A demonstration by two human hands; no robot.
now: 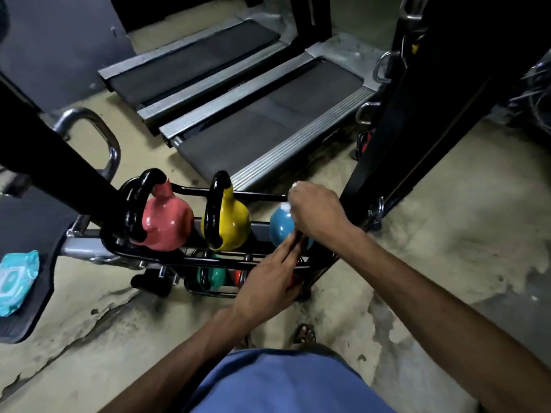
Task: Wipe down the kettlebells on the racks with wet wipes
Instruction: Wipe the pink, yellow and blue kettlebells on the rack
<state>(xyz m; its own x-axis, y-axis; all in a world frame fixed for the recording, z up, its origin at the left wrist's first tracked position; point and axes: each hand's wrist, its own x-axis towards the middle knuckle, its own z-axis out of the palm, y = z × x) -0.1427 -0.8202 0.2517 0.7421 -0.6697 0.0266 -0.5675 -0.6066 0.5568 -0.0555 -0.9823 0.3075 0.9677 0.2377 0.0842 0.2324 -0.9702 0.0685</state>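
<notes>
Where right hand grips wipe, kettlebell half-hidden.

A gym: two treadmills lie on the floor beyond the grip of the right hand on a wipe. Coloured kettlebells sit on a black rack just left of that grip, and a black machine upright with steel handles rises right of it.
</notes>
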